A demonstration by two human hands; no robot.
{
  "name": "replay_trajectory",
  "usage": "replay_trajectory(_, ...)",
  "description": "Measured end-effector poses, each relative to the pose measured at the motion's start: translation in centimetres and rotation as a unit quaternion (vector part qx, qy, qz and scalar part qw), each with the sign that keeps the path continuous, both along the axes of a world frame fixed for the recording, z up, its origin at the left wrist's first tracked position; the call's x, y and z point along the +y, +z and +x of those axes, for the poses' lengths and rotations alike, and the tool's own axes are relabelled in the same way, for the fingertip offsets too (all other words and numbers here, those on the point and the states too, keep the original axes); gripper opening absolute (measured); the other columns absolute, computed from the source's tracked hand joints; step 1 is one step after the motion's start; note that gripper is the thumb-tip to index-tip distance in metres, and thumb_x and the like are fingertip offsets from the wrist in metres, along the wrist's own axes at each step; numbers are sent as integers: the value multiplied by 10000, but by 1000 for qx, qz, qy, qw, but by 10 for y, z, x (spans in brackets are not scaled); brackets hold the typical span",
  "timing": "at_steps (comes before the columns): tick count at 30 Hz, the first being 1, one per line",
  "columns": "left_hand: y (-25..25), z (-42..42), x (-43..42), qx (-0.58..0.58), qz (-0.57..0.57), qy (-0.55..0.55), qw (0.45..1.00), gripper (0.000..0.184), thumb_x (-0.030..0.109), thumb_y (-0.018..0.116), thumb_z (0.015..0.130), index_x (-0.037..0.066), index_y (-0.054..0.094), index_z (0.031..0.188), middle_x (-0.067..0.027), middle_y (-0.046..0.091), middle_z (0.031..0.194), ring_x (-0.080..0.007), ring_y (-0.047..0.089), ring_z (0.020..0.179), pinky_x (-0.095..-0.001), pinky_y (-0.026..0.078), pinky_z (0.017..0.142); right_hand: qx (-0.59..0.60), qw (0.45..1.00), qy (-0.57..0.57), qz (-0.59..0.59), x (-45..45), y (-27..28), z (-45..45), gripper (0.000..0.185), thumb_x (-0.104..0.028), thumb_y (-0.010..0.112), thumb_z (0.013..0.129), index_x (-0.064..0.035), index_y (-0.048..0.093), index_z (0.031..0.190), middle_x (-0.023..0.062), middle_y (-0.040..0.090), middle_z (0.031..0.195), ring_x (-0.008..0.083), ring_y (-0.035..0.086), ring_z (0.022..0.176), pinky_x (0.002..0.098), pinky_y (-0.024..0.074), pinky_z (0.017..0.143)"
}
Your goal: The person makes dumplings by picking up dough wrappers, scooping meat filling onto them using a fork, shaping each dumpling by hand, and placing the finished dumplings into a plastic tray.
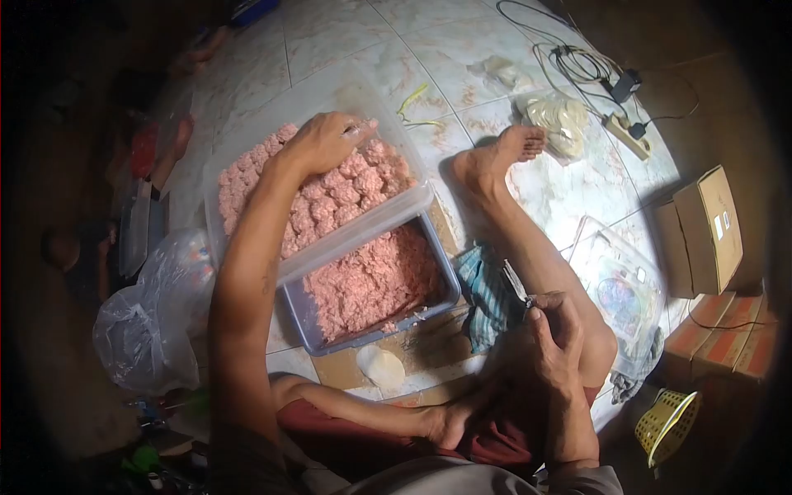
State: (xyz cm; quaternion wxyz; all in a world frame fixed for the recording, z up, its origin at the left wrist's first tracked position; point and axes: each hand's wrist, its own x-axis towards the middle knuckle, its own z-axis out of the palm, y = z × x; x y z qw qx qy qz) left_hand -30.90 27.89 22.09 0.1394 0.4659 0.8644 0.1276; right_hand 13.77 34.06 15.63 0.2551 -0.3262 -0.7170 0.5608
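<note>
My left hand [320, 143] over the tray [355, 234], meat [369, 126] beside it, whether gripped I cannot tell, my right hand [561, 337] clamped on a utensil [516, 282], right of the tray, meatballs [363, 180] inside the tray, tub [445, 262] of mince [371, 285] at its near edge, bag [157, 309] to its left

Lumpy pink balls [323, 216] crowd the translucent tub [356, 232].

Bare left arm [247, 289] stretched well forward, wrist bent, bare left hand [323, 142] back-up, fingers toward the right. Bare right forearm [571, 417] short of it, bare right hand [557, 334] near bent right knee [598, 351], thumb and fingers pinched together.
</note>
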Motion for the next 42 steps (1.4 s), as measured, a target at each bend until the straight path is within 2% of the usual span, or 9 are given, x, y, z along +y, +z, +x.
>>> replay_trajectory(4,22,19,-9,42,-95,-1,995,449,411,706,920,-7,698,1083,-237,716,1036,-386,679,1024,-432,513,909,-3,1000,14,28,-3,-3,1,110,-29,621,971,56,622,1042,108,661,959,160,607,897,288,491,834)
replay_trajectory(6,23,24,-31,163,210,-107,958,378,360,741,909,-2,689,1004,-163,730,896,-319,692,785,-422,546,792,7,1000,10,-11,-7,-4,-1,125,-43,620,978,53,629,1058,93,661,960,143,598,893,282,489,831)
replay_trajectory(13,67,177,-184,-49,408,10,911,93,69,678,935,-1,642,887,-49,669,807,-119,630,779,-270,509,731,-43,996,49,54,-26,-23,-6,130,-66,636,967,16,654,1066,69,654,826,125,575,760,299,492,698)
replay_trajectory(17,-18,257,-267,-251,380,105,884,126,84,726,889,21,617,892,-50,645,791,-131,613,750,-290,514,717,-143,971,87,168,-59,-8,-14,129,-71,621,924,6,661,1019,216,682,881,354,668,781,418,525,715)
replay_trajectory(25,-187,316,-298,11,154,194,969,561,275,861,772,47,516,1151,-199,611,1116,-385,646,991,-492,521,841,-137,943,84,291,-176,-57,-45,67,-43,545,930,-11,600,909,278,643,852,493,621,808,531,483,707)
replay_trajectory(29,-148,285,-294,-78,-128,79,985,656,450,788,818,17,567,1259,-211,658,1161,-377,673,1034,-500,539,833,-72,940,206,263,-186,-37,-98,78,-58,632,892,5,621,936,271,644,860,480,630,801,511,492,693)
replay_trajectory(35,-125,288,-312,-23,-77,102,992,586,457,780,821,58,617,1218,-179,721,1045,-332,703,1001,-478,548,786,-105,756,277,584,-121,1,-172,220,-194,447,972,-70,602,878,185,679,924,384,661,910,554,469,887)
replay_trajectory(40,-164,281,-310,-23,-19,99,995,417,387,726,884,42,665,1111,-152,736,910,-352,726,853,-483,550,746,-180,615,507,576,-119,-28,-208,105,-181,551,876,-124,627,833,82,694,887,289,672,929,592,383,979)
replay_trajectory(42,-160,279,-311,-98,3,147,984,309,348,725,880,56,692,976,-143,722,825,-343,713,743,-497,539,696,-216,657,481,539,-111,-18,-209,132,-202,575,863,-125,643,781,76,679,823,286,670,873,534,424,929)
